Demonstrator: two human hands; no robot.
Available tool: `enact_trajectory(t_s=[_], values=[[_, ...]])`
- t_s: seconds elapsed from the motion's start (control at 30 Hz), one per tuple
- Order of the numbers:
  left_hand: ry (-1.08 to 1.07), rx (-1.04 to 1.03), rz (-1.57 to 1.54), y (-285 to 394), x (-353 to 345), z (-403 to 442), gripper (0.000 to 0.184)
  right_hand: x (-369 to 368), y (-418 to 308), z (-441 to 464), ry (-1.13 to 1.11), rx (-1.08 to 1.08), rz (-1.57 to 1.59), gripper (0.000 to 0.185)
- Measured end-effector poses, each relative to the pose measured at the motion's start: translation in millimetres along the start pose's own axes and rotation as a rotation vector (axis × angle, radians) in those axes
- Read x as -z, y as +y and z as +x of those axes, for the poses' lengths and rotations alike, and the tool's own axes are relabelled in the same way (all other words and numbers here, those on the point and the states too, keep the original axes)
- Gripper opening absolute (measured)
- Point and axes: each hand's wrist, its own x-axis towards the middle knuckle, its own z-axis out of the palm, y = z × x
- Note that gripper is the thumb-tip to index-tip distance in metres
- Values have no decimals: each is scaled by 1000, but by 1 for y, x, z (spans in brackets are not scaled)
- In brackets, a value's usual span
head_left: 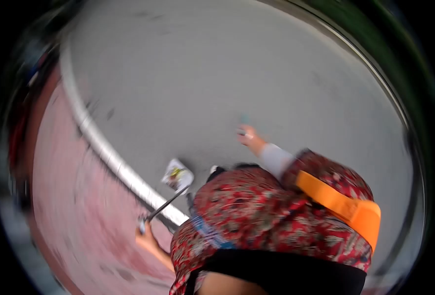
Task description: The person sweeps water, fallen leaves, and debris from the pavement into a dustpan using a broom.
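Low on the left, my left hand (144, 236) is closed around the end of a dark thin handle (168, 202). The handle runs to a white, open-topped litter pan (174, 169) with yellowish and brown bits in it, just above the grey paving. My right hand (247, 135) reaches out over the paving, fingers curled and smeared by motion. A small teal blur (245, 118) shows just beyond its fingers; what it is cannot be made out.
Grey paving (217, 64) spreads ahead, bordered by a white kerb (107, 152) and a reddish pavement (80, 196) on the left. Dark shoes (217, 171) show below my red patterned clothing (256, 206). An orange band (335, 199) hangs at my right side. Greenery (389, 44) lies beyond the far edge.
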Motion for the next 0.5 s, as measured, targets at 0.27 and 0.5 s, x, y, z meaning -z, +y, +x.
enact_trajectory(t_s=[0.27,0.5], values=[[92,-232,195,71,-81,232,38,-78,-229,253,-78,-713,1073,12],[40,57,244,92,-167,465,41,-263,-294,484,-89,-864,824,16]])
